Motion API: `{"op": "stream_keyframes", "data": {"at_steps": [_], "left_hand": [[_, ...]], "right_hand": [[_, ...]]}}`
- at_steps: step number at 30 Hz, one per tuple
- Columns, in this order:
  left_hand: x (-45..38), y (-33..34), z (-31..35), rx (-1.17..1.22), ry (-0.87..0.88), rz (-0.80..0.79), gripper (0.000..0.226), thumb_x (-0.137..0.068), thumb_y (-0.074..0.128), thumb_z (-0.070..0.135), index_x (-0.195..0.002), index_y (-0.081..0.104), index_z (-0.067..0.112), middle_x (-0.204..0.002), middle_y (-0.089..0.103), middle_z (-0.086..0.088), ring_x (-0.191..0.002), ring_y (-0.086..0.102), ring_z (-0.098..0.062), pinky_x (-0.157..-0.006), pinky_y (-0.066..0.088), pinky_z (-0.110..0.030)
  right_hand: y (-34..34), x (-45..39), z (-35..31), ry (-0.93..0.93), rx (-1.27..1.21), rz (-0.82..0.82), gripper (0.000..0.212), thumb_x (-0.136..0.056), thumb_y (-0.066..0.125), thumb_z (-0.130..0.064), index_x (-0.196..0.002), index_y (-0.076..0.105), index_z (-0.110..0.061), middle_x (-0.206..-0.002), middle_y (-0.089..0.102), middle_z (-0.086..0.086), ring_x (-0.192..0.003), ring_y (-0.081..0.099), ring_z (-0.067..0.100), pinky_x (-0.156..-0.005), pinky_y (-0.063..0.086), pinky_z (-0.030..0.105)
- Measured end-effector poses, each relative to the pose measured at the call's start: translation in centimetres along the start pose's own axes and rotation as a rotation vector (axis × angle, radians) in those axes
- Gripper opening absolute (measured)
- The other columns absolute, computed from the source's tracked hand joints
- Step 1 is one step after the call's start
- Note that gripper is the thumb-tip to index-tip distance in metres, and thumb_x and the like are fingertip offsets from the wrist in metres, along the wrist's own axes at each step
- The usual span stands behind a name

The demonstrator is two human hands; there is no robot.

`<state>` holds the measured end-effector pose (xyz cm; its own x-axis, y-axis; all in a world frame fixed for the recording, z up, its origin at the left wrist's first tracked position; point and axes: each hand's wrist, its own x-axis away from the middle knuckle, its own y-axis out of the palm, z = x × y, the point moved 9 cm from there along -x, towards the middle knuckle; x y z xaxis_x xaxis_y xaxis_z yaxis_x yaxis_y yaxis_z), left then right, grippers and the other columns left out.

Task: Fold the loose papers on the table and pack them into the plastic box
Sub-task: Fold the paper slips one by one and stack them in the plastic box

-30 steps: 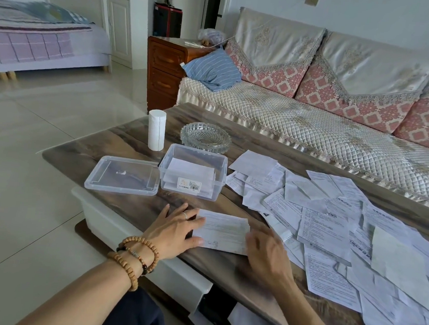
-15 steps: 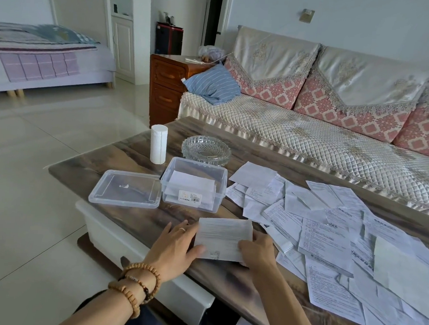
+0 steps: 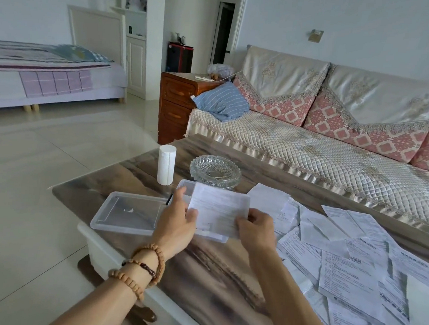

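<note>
White printed paper, folded once, is what I have up in front of me: the folded sheet [image 3: 217, 212] is lifted off the counter [image 3: 216, 271] and hangs over the clear plastic box [image 3: 184, 187], hiding most of it. My left hand [image 3: 176, 225] pinches the sheet's left edge, thumb on the near face and fingers curled behind it. My right hand [image 3: 258, 231] grips the lower right corner, fingers curled round the edge. The picture is slightly blurred around both hands, so I cannot tell how each finger sits.

I see only the box's far left corner and a strip of its near rim below the sheet; what is inside it I cannot tell. Its lid [image 3: 128, 213] lies flat on the counter just to the left, touching or nearly touching the box. Beyond them stand a white roll [image 3: 166, 164], upright, and a cut-glass ashtray [image 3: 215, 172] just behind the box.

To the right, the loose papers [image 3: 353, 261] are spread in an overlapping heap across the counter, running out of view at the right edge. My left wrist carries bead bracelets [image 3: 142, 269]. A sofa [image 3: 324, 144] runs along the far side of the counter, with a blue striped pillow [image 3: 221, 104] at its left end.
</note>
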<state>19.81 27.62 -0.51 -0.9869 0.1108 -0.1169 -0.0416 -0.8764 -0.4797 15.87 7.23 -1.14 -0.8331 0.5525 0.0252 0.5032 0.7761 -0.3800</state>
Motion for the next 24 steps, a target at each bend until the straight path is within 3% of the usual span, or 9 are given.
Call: {"op": "stream_keyframes", "data": {"at_steps": [3, 6, 8, 10, 14, 19, 24], "left_hand": [[-2.1, -3.0, 0.9, -0.232, 0.14, 0.161, 0.044, -0.095, 0.056, 0.017, -0.138, 0.044, 0.017, -0.108, 0.061, 0.006, -0.104, 0.058, -0.016, -0.089, 0.048, -0.031], [-2.8, -1.5, 0.9, -0.536, 0.322, 0.049, 0.034, -0.093, 0.056, 0.041, -0.121, 0.061, 0.022, -0.116, 0.063, 0.005, -0.109, 0.055, -0.015, -0.097, 0.042, -0.031], [-3.1, 0.5, -0.3, -0.673, 0.377, -0.085, 0.04, -0.094, 0.05, 0.051, -0.122, 0.062, 0.026, -0.119, 0.062, 0.009, -0.114, 0.053, -0.012, -0.107, 0.032, -0.034], [-3.3, 1.6, -1.2, -0.75, 0.402, -0.129, 0.036, -0.096, 0.045, 0.048, -0.123, 0.058, 0.029, -0.121, 0.062, 0.01, -0.118, 0.05, -0.011, -0.111, 0.025, -0.036], [-3.5, 2.1, -1.4, -0.785, 0.439, -0.1, 0.022, -0.098, 0.043, 0.034, -0.115, 0.058, 0.029, -0.113, 0.062, 0.009, -0.114, 0.051, -0.013, -0.106, 0.028, -0.037], [-3.6, 2.4, -1.3, -0.832, 0.404, -0.157, 0.028, -0.096, 0.047, 0.038, -0.12, 0.056, 0.027, -0.116, 0.061, 0.007, -0.118, 0.051, -0.015, -0.115, 0.02, -0.042], [-1.4, 2.6, 0.9, -0.772, 0.45, -0.08, 0.038, -0.093, 0.055, 0.038, -0.129, 0.054, 0.026, -0.128, 0.054, 0.008, -0.128, 0.044, -0.014, -0.12, 0.01, -0.049]], "right_hand": [[1.2, -3.3, -2.6, -0.038, 0.043, 0.02, 0.018, -0.081, 0.047, 0.003, -0.079, 0.065, -0.002, -0.064, 0.052, 0.002, -0.062, 0.047, 0.021, -0.046, 0.036, 0.023], [4.5, -5.7, -3.5, -0.067, 0.282, -0.107, 0.027, -0.082, 0.049, 0.001, -0.098, 0.069, -0.007, -0.084, 0.065, 0.007, -0.072, 0.057, 0.022, -0.048, 0.042, 0.021], [6.9, -6.4, -3.0, -0.068, 0.419, -0.207, 0.033, -0.083, 0.052, -0.002, -0.114, 0.063, -0.008, -0.107, 0.066, 0.013, -0.091, 0.062, 0.027, -0.064, 0.047, 0.024], [8.5, -6.4, -3.0, -0.135, 0.606, -0.24, 0.042, -0.083, 0.055, -0.003, -0.125, 0.051, -0.005, -0.117, 0.061, 0.017, -0.107, 0.06, 0.032, -0.076, 0.048, 0.029], [9.6, -5.7, -3.8, -0.305, 0.907, -0.198, 0.05, -0.085, 0.058, -0.001, -0.129, 0.034, -0.002, -0.113, 0.061, 0.02, -0.102, 0.061, 0.035, -0.074, 0.045, 0.035], [7.8, -4.6, -5.1, -0.463, 0.818, -0.085, 0.03, -0.084, 0.058, -0.008, -0.113, 0.05, -0.005, -0.11, 0.061, 0.016, -0.097, 0.059, 0.036, -0.069, 0.036, 0.031], [3.0, -1.7, -4.4, -0.534, 0.61, -0.009, 0.032, -0.087, 0.06, -0.02, -0.117, 0.061, -0.007, -0.109, 0.067, 0.012, -0.096, 0.062, 0.032, -0.075, 0.047, 0.034]]}}
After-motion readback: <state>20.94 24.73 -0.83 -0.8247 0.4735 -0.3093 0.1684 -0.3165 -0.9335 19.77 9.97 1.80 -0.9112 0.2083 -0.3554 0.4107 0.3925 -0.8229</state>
